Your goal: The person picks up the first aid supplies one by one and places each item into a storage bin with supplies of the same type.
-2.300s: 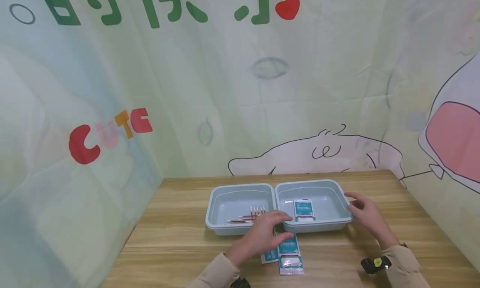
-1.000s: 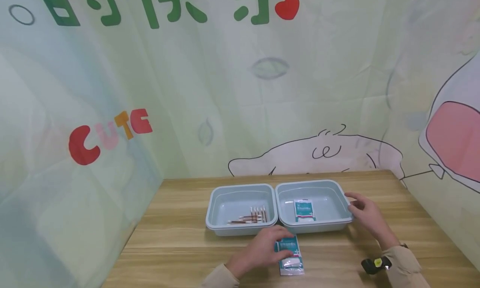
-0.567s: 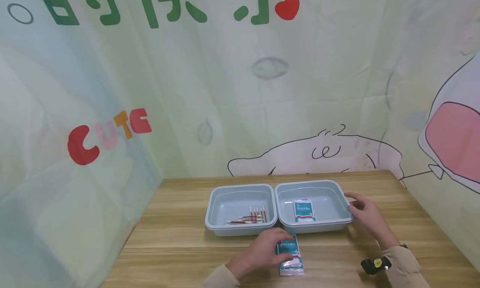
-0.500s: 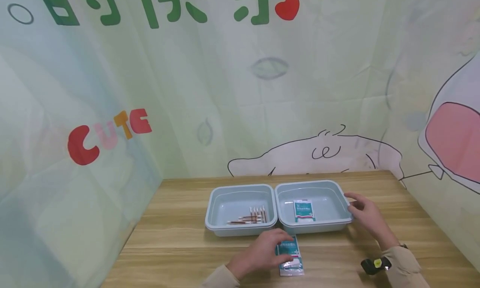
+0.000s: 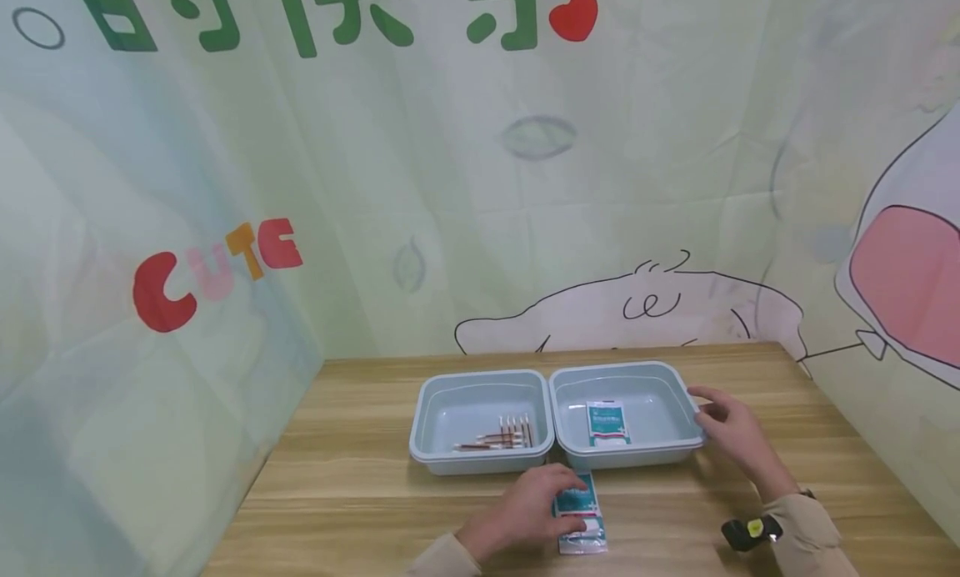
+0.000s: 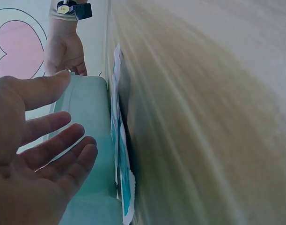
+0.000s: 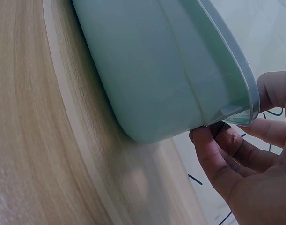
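Note:
My left hand [image 5: 528,510] hovers with parted, relaxed fingers over teal-and-white foil sachets [image 5: 587,537] on the table, partly covering them. In the left wrist view the sachets [image 6: 126,187] lie flat, one overlapping another, with the fingers apart from them. My right hand [image 5: 738,435] grips the right end of the light blue plastic tray [image 5: 637,458]. From the right wrist, fingers [image 7: 210,157] curl below the tray's rim and another lies over it. One teal sachet [image 5: 607,423] lies inside that tray.
A second light blue tray [image 5: 480,462] stands against the first on its left, holding several brown cotton swabs [image 5: 513,433] with white tips. Both trays stand on a wood-grain table [image 5: 337,477]. A printed cloth backdrop [image 5: 420,185] rises behind the table.
My left hand has drawn back from the trays' front edges to over the sachets. A sachet seen earlier under its palm no longer shows there. The right hand has stayed on the tray.

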Demonstrator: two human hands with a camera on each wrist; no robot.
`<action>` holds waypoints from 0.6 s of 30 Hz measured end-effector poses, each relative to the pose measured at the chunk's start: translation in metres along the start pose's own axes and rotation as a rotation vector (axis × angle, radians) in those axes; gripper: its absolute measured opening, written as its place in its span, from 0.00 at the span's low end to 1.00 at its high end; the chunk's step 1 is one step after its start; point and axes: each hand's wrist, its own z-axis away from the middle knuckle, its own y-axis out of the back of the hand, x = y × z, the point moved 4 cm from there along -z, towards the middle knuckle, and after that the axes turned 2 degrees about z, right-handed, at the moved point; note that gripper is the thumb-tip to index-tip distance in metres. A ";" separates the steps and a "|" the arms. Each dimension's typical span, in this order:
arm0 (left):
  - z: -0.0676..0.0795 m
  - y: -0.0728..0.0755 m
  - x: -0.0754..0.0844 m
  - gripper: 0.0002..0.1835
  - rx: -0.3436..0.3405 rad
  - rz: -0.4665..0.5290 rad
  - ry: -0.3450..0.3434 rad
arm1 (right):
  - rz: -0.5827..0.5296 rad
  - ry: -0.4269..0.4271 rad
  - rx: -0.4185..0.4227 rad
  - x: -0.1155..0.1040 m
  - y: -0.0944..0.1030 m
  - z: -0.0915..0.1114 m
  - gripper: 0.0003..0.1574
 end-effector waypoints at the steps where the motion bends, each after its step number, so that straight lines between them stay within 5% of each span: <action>1: 0.000 -0.001 0.000 0.22 -0.009 0.002 0.008 | -0.002 -0.006 -0.003 0.000 0.000 0.000 0.30; 6: 0.000 -0.004 -0.002 0.22 -0.049 0.006 0.054 | 0.002 -0.006 0.000 0.001 -0.001 0.000 0.30; 18: 0.002 -0.008 0.000 0.21 -0.070 -0.037 0.047 | 0.004 0.007 0.007 0.000 -0.001 0.001 0.30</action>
